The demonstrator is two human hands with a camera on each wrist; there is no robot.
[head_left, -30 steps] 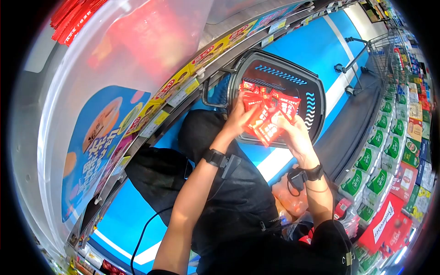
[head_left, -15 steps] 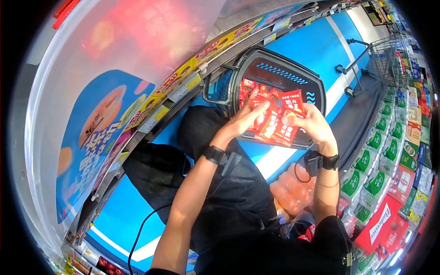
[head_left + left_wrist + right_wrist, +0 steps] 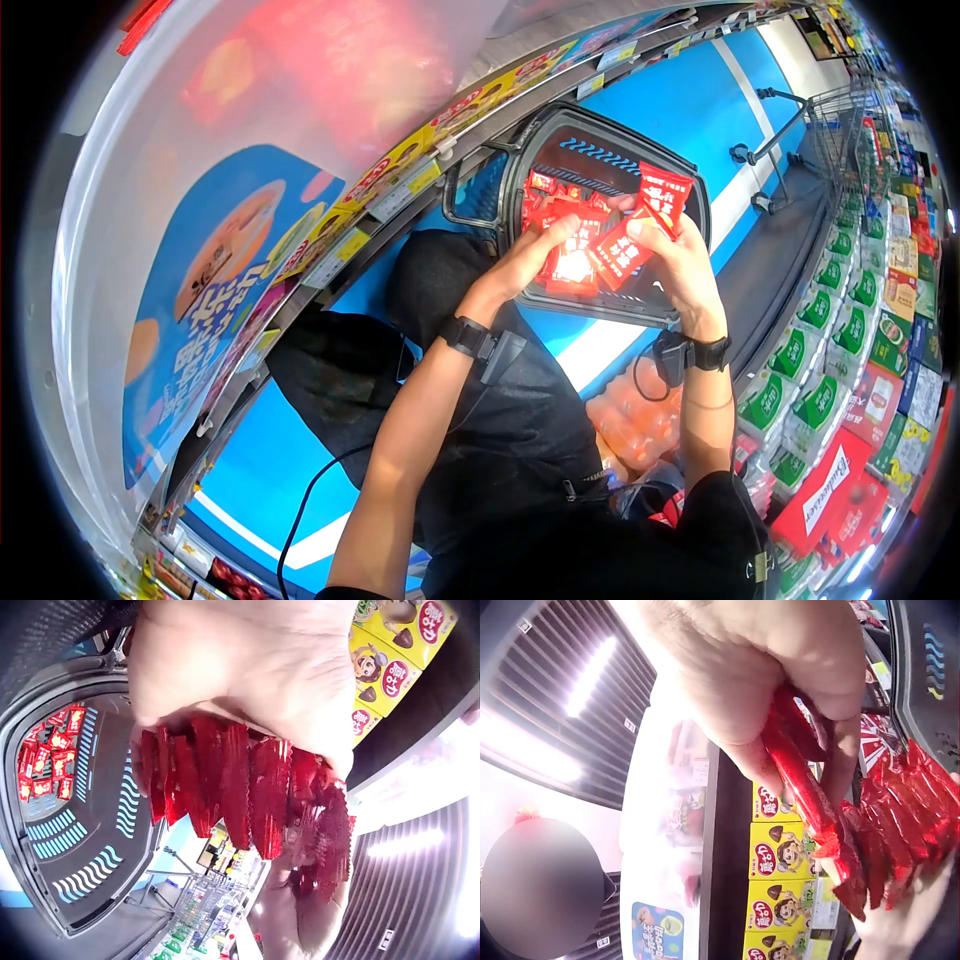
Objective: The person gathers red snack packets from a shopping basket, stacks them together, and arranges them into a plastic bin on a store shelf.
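Note:
Above the black basket, my left hand (image 3: 530,252) grips a row of red packets (image 3: 573,262), its thumb lying over them. Several packets (image 3: 236,787) stand side by side in that hand in the left wrist view. My right hand (image 3: 683,265) pinches a couple of red packets (image 3: 622,252) between thumb and fingers, just right of the left hand's row. The right wrist view shows the right hand (image 3: 780,682) holding packets (image 3: 799,776) beside the left hand's row (image 3: 907,817). More red packets (image 3: 49,761) lie in the basket (image 3: 105,787).
A shelf edge with yellow boxes (image 3: 405,160) runs along the left, beside a clear bin panel (image 3: 110,250). Stacked green-and-white packs (image 3: 790,395) and a wire cart (image 3: 835,120) stand at the right. A bag of orange items (image 3: 640,415) is near the right forearm.
The two hands' packets have separated somewhat: the right hand's packets have tilted and risen, while the left hand keeps hold of its row. Earlier, the packets formed one spread bunch between both hands.

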